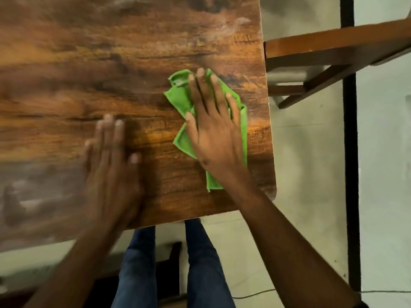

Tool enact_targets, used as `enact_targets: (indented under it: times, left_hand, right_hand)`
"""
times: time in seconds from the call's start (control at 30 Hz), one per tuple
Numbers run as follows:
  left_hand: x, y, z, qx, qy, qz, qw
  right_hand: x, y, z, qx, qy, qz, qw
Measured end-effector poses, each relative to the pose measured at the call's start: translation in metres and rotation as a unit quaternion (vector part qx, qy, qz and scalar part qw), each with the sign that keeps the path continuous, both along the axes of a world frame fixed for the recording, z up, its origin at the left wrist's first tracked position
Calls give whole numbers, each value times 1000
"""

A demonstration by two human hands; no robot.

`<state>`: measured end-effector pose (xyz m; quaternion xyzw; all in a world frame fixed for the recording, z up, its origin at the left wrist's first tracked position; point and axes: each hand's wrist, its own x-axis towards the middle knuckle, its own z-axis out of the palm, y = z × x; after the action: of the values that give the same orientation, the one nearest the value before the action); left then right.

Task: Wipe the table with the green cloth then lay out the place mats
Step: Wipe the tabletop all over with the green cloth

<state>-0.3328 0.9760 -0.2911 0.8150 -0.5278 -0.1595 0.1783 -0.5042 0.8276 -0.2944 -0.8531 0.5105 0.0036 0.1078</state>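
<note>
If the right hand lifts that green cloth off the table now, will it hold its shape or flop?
Likely flop: the green cloth lies crumpled in soft folds under the flat right hand, with a loose corner trailing toward the table edge. It looks thin, so probably light. Pushed, it should bunch rather than slide as one piece. The left hand rests flat on the wood.

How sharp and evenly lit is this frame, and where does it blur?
Head view: the right hand and green cloth are fairly sharp; the left hand and the table's left side are smeared by motion blur; a warm bright patch lies between the hands, the near-left corner looks dull and greyish; wide-angle bending shows at the table's right edge.
</note>
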Motion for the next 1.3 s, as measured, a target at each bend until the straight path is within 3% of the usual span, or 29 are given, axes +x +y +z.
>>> enact_targets:
  times: [0.1, 0.3, 0.43, 0.67, 1.03, 1.17, 1.3]
  left_hand:
    - [-59, -39, 7, 1, -3, -35, 999]
    - [-66, -47, -13, 55, -73, -39, 995]
    - [-68, -47, -13, 65, -89, -36, 993]
    - [-68, -47, -10, 68, -99, -31, 992]
    - [-68, -49, -14, 60, -93, -29, 993]
    - [-67, -50, -15, 65, -91, -33, 993]
    - [-67, -48, -15, 68, -95, -33, 993]
  right_hand:
    - [-47, 35, 7, 11, 27, -4, 1000]
    - [-109, 94, 7, 40, 61, -12, 997]
    - [-82, 61, 8, 17, 51, 1, 999]
    - [0, -85, -4, -27, -14, -8, 999]
    - [-104, 56, 2, 14, 46, -9, 999]
    - [-91, 39, 2, 12, 58, 2, 998]
    - [-46, -31, 4, 14, 26, 17, 999]
